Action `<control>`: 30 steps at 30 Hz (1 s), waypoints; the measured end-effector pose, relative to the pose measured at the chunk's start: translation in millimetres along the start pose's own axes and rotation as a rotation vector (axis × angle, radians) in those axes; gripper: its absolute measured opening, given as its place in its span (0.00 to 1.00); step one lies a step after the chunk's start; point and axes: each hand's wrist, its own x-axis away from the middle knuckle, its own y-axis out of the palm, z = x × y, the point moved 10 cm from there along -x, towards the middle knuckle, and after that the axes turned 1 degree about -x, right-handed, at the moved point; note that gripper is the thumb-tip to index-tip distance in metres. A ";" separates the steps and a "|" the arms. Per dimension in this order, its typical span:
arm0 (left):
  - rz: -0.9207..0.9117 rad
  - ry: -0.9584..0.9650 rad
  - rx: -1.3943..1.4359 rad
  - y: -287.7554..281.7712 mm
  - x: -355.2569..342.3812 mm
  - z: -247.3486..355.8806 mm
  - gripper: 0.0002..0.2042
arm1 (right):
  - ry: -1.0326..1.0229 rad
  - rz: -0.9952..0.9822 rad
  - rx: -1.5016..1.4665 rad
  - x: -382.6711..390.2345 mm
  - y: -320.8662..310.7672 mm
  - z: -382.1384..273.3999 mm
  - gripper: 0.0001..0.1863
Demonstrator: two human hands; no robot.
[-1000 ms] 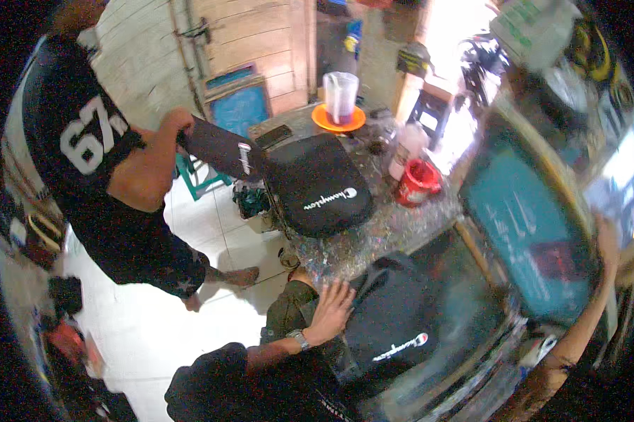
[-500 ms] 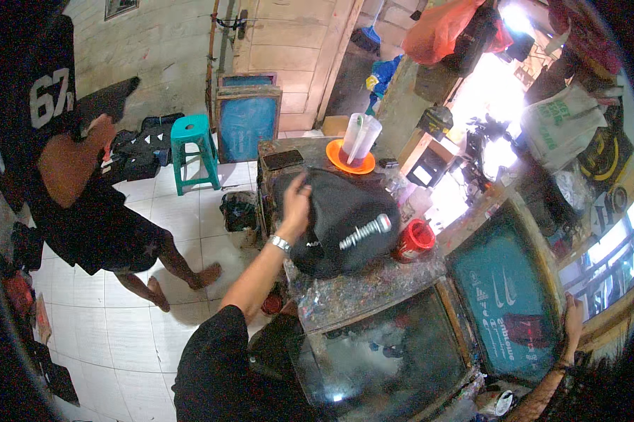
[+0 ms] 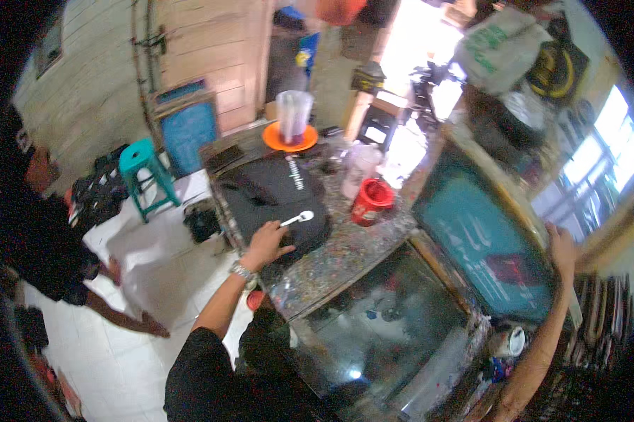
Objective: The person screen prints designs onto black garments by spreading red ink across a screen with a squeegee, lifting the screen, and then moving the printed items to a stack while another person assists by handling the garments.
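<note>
My left hand [image 3: 262, 246], wearing a metal watch, rests at the near edge of a black fabric piece [image 3: 261, 186]. Its fingers are spread, with the thumb apart. The fabric lies on the paint-stained table [image 3: 306, 278] and bears white print, including a slim white shape close to my fingertips. On the right, my right hand [image 3: 562, 250] is closed round the outer edge of a tilted screen-printing frame [image 3: 486, 239] with teal mesh. Beside that frame, a dark glass panel [image 3: 387, 330] is set into the near part of the table.
A red tub [image 3: 372, 202] stands right of the fabric. Behind it, a clear plastic jug [image 3: 294, 116] sits on an orange plate [image 3: 273, 137]. Another person [image 3: 49, 225] in black is at the left, near a green stool [image 3: 148, 179]. A white can [image 3: 508, 342] stands below the frame.
The black fabric has turned and now lies flatter on the table. My left hand has shifted to its near edge, fingers spreading. The view has swung, and the other person appears bent lower.
</note>
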 end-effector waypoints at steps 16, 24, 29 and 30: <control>-0.079 0.330 -0.632 49.5 21.3 48.2 0.21 | -0.036 0.116 -0.058 51.0 -7.4 -37.2 0.36; 0.067 0.582 -0.370 -77.9 -44.8 130.3 0.17 | -0.019 0.087 -0.025 40.4 -11.3 -16.3 0.37; -0.285 0.803 -0.341 26.7 40.1 242.9 0.12 | -0.221 0.097 0.075 24.3 -1.5 -29.4 0.28; -0.322 0.879 -0.386 60.9 77.3 264.5 0.12 | -0.323 0.115 0.158 18.5 8.1 -27.1 0.22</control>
